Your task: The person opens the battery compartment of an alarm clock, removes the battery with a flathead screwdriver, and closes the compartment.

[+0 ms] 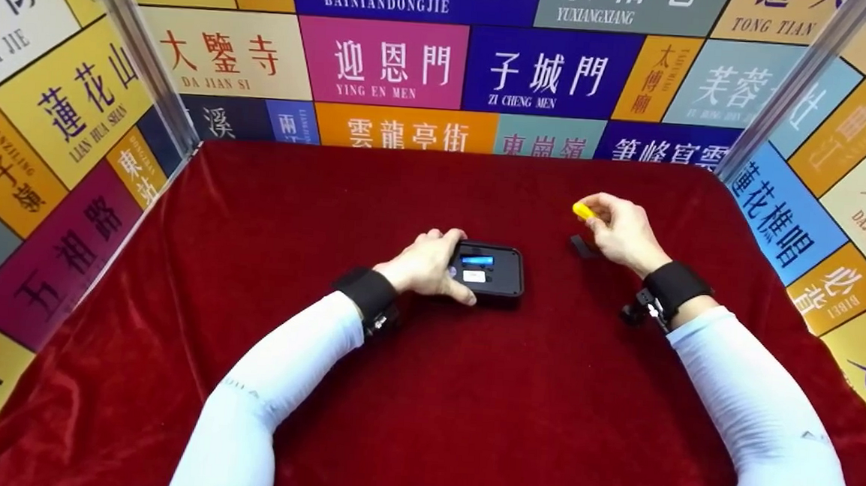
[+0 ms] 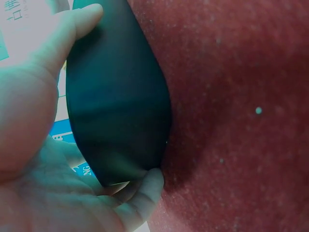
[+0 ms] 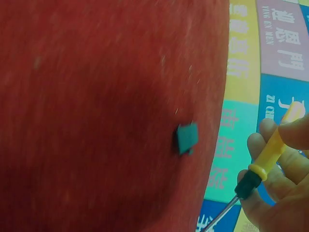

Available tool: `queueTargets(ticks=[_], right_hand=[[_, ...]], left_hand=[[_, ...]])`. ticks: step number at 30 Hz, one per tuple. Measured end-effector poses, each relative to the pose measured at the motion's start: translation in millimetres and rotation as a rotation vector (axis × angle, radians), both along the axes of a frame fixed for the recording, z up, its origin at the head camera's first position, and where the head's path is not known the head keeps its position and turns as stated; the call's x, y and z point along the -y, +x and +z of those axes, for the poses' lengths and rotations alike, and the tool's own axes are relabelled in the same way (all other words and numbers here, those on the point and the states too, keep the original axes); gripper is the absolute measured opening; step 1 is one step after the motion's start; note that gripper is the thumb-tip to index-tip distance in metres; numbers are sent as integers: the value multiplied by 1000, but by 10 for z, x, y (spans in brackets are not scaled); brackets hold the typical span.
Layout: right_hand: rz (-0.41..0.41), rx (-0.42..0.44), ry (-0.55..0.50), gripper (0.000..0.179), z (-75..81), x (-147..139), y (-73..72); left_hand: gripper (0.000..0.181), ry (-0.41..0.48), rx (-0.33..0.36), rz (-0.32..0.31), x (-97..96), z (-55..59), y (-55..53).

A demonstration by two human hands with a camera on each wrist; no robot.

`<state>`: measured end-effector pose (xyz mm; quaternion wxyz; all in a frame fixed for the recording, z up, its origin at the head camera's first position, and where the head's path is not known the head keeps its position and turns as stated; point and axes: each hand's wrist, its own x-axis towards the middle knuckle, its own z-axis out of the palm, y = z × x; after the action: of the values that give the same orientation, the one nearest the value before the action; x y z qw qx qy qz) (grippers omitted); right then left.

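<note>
My left hand [image 1: 424, 263] grips the left end of a flat black device [image 1: 508, 274], thumb along its near side and fingers at the far side. A blue battery [image 1: 476, 260] shows in a recess on the device's upward face, above a white label. In the left wrist view, the device's dark side [image 2: 118, 96] fills the space between thumb and fingertips. Off to the right, my right hand [image 1: 624, 231] holds a yellow-handled screwdriver [image 3: 271, 153] above the cloth, its metal shaft pointing away from the fingers. Below that hand lies a small black cover [image 3: 187, 138].
A dark red cloth [image 1: 424, 393] covers the table and hangs in folds at the left. Panels [image 1: 391, 64] with Chinese lettering stand behind and at both sides. Metal posts [image 1: 780, 106] rise at the back corners.
</note>
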<state>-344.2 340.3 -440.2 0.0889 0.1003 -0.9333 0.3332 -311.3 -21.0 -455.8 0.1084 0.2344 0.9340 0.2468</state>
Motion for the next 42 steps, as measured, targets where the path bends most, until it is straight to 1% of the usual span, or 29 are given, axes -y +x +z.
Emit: queueTargets(ticks=[8,16,19,22,25,28,37,42], right_hand=[[20,-62,152,30,-71,-177,6],[47,-100,288,30,-133,-350,29],[52,-100,332,29,-163,-411,33],[59,-74,368,29,-177,-455,39],[75,-41,395,30,-180,-488,35],[88,-25,418,33,-189,-521,26],[124,-54,467,34,-260,-623,16],[127,-40,483,36,-270,-650,6]], left_hand=[[109,-2,-4,7,1,-5,11],[109,1,2,10,-8,4,11],[108,-3,0,10,-10,5,10],[108,-11,-4,10,-12,6,14],[107,-15,-8,13,-13,9,19],[107,-15,-12,14,-13,10,25],[106,-13,-36,22,-12,3,16],[105,-14,-52,11,-19,1,11]])
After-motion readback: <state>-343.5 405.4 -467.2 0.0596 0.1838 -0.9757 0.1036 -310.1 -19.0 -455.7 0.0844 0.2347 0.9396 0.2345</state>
